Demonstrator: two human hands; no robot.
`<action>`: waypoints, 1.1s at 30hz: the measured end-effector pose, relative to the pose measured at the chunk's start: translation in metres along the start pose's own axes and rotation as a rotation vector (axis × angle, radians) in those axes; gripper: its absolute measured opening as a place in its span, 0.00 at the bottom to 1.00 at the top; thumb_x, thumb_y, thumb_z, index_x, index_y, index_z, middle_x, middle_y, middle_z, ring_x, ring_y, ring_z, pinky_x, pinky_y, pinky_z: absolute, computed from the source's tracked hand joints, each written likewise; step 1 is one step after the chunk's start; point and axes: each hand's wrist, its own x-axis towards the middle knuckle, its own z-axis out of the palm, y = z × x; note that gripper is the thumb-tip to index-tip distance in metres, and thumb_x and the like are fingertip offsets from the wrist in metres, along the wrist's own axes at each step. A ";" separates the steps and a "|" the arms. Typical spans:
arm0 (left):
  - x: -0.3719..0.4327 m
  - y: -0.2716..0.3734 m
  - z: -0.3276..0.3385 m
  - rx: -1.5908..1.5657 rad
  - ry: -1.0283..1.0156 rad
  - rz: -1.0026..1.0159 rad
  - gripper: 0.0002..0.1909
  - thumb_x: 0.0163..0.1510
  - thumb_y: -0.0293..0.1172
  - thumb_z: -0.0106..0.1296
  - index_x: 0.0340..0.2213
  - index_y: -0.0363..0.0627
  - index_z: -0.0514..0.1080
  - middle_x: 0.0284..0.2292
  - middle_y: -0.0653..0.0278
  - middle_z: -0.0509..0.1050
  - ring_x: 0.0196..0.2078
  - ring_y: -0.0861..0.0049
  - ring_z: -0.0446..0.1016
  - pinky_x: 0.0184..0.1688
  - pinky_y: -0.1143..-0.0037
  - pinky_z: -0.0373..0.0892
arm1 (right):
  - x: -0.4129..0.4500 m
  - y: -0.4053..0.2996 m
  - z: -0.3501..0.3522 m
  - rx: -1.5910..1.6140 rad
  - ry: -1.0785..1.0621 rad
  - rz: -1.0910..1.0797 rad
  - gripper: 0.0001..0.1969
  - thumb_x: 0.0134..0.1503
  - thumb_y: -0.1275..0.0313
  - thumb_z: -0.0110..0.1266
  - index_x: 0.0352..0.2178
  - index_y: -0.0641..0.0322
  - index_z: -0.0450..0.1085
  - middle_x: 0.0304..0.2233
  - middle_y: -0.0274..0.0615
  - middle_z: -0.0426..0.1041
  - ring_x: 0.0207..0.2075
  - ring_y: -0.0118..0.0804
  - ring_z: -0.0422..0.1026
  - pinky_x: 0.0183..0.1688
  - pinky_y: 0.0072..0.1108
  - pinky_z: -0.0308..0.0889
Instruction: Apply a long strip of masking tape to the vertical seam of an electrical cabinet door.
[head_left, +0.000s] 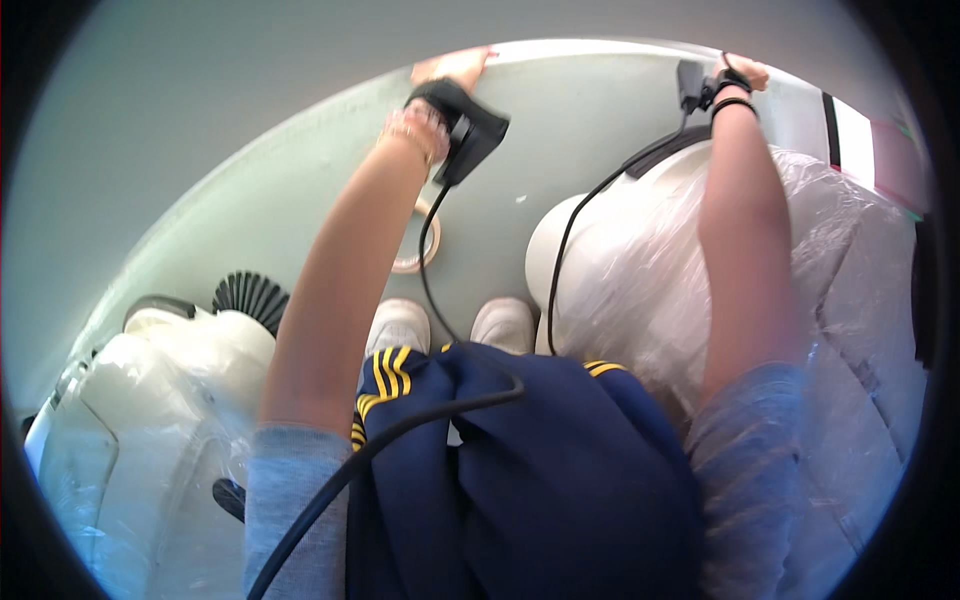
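Observation:
Both arms reach forward to the far edge of the pale floor or panel, where a bright strip shows. My left hand is at this edge, its fingers partly hidden; whether it grips anything is unclear. A black strapped device with a cable sits on that wrist. Farther right, my right hand is curled at the same edge, with a smaller black device at its wrist. What lies under its fingers cannot be made out. A roll of tape lies flat between my left forearm and my shoes.
White, plastic-wrapped seats or similar bulky units stand at the right and left. A black ribbed part is beside the left unit. Black cables run from the wrists towards my body. My white shoes are below.

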 end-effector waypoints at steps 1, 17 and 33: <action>0.000 -0.001 -0.002 0.034 -0.036 0.013 0.16 0.55 0.42 0.38 0.34 0.55 0.75 0.28 0.68 0.76 0.34 0.80 0.72 0.44 0.79 0.63 | 0.001 0.001 -0.001 0.011 0.006 0.002 0.05 0.39 0.78 0.59 0.20 0.64 0.69 0.39 0.55 0.63 0.34 0.49 0.72 0.34 0.33 0.70; 0.004 0.018 -0.014 -0.579 -0.131 -0.372 0.10 0.47 0.44 0.52 0.25 0.54 0.75 0.26 0.71 0.76 0.31 0.83 0.69 0.51 0.74 0.55 | -0.001 0.028 0.006 0.290 0.077 0.015 0.08 0.46 0.71 0.50 0.29 0.63 0.65 0.37 0.52 0.64 0.35 0.48 0.69 0.38 0.37 0.66; -0.001 0.021 -0.012 -0.544 -0.101 -0.257 0.15 0.46 0.52 0.52 0.25 0.55 0.70 0.25 0.72 0.73 0.28 0.86 0.63 0.40 0.81 0.54 | -0.002 0.044 0.009 0.323 0.078 -0.010 0.14 0.52 0.64 0.41 0.37 0.62 0.62 0.36 0.49 0.65 0.36 0.47 0.65 0.42 0.41 0.62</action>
